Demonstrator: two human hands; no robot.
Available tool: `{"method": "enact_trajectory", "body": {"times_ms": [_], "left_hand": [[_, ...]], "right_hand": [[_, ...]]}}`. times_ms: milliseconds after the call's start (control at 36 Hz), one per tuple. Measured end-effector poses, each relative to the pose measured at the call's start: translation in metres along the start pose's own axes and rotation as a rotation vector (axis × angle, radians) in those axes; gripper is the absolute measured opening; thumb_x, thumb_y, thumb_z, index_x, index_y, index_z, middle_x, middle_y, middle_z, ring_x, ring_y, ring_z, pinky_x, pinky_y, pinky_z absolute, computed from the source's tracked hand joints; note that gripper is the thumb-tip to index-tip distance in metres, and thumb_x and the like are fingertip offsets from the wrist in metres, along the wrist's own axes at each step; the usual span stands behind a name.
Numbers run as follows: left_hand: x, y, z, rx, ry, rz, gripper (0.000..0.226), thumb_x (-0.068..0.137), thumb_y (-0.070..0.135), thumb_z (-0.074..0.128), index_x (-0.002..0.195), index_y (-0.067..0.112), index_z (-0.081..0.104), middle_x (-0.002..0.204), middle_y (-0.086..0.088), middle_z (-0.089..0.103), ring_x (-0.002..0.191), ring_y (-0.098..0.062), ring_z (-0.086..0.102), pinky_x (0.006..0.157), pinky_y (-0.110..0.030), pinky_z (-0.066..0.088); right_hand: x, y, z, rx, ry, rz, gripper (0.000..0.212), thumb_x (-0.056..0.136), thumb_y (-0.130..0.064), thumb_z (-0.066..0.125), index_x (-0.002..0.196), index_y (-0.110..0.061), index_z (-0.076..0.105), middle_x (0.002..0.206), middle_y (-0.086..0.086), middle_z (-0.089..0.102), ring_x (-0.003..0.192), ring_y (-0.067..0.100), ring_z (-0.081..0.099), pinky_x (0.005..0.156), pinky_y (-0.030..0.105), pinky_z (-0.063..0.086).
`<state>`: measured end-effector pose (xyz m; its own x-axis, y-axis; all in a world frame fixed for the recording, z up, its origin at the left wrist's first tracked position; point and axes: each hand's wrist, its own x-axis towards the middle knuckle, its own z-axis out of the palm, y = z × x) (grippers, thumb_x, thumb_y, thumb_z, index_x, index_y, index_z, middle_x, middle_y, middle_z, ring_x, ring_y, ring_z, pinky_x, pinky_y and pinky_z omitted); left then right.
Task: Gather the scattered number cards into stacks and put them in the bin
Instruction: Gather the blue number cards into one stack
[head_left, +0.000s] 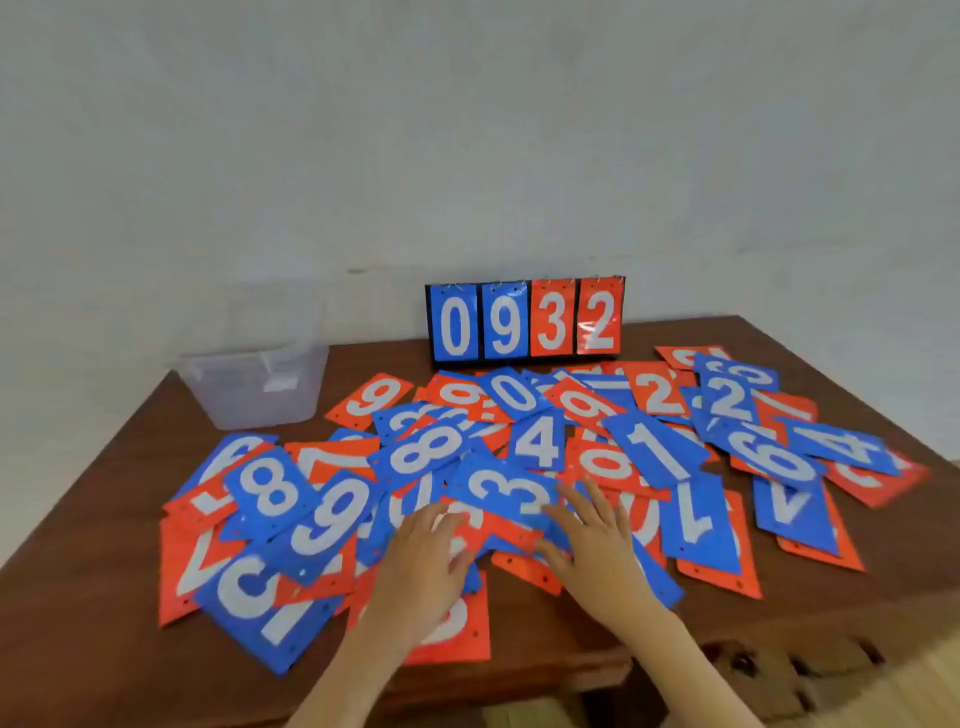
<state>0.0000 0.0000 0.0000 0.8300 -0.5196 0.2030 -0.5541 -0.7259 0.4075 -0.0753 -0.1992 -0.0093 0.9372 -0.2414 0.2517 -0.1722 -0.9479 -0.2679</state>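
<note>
Several blue and orange number cards (537, 441) lie scattered and overlapping across the brown wooden table (93, 613). A clear plastic bin (254, 387) stands at the table's back left corner. My left hand (423, 558) rests flat, fingers spread, on cards near the front middle. My right hand (592, 535) lies flat beside it, fingers spread, on the edge of a blue card marked 3 (506, 491). Neither hand grips a card.
A flip scoreboard (524, 322) showing 0932 stands upright at the table's back edge against the pale wall. Bare table shows at the front left and far right. The table's front edge has carved woodwork (753, 670).
</note>
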Motion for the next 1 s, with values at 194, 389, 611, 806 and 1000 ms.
{"method": "enact_trajectory", "body": {"times_ms": [194,389,611,806,1000], "left_hand": [[-0.050,0.016,0.008,0.211,-0.194,0.025,0.048,0.097,0.042,0.038,0.141,0.024,0.036,0.149,0.004,0.029,0.138,-0.017,0.026,0.115,-0.032,0.020],[-0.053,0.022,0.006,0.189,-0.250,-0.028,0.046,0.098,0.040,0.038,0.141,0.023,0.036,0.149,0.001,0.030,0.138,-0.019,0.027,0.114,-0.037,0.026],[-0.030,0.016,0.002,0.155,-0.218,-0.089,0.051,0.096,0.041,0.042,0.142,0.021,0.035,0.147,-0.001,0.033,0.136,-0.020,0.030,0.112,-0.036,0.029],[-0.023,0.009,-0.001,0.167,-0.225,-0.058,0.052,0.094,0.048,0.043,0.140,0.022,0.039,0.143,0.003,0.039,0.132,-0.016,0.036,0.105,-0.030,0.037],[-0.018,0.009,-0.006,0.170,-0.262,-0.053,0.059,0.091,0.059,0.038,0.136,0.021,0.046,0.141,0.000,0.040,0.132,-0.018,0.036,0.106,-0.034,0.038]], "right_hand": [[-0.058,-0.005,-0.007,-0.091,-0.245,0.035,0.051,0.097,-0.052,0.031,0.143,-0.030,0.034,0.156,-0.011,0.016,0.147,0.017,-0.007,0.116,0.050,-0.003],[-0.035,-0.007,-0.007,0.054,-0.189,0.049,0.050,0.097,-0.043,0.041,0.142,-0.020,0.036,0.153,0.001,0.027,0.146,0.021,0.009,0.118,0.041,0.010],[0.042,-0.017,-0.001,0.102,-0.349,0.037,0.065,0.096,-0.034,0.051,0.148,-0.008,0.022,0.154,0.013,0.024,0.142,0.029,0.020,0.114,0.037,0.022],[0.062,-0.024,0.013,-0.188,-0.384,-0.019,0.039,0.100,-0.035,0.036,0.128,-0.011,0.050,0.126,0.011,0.053,0.112,0.027,0.054,0.088,0.038,0.048],[0.051,-0.028,-0.023,0.193,-0.088,0.044,0.028,0.100,-0.018,0.040,0.120,-0.008,0.057,0.108,0.010,0.065,0.092,0.027,0.062,0.074,0.034,0.050]]}}
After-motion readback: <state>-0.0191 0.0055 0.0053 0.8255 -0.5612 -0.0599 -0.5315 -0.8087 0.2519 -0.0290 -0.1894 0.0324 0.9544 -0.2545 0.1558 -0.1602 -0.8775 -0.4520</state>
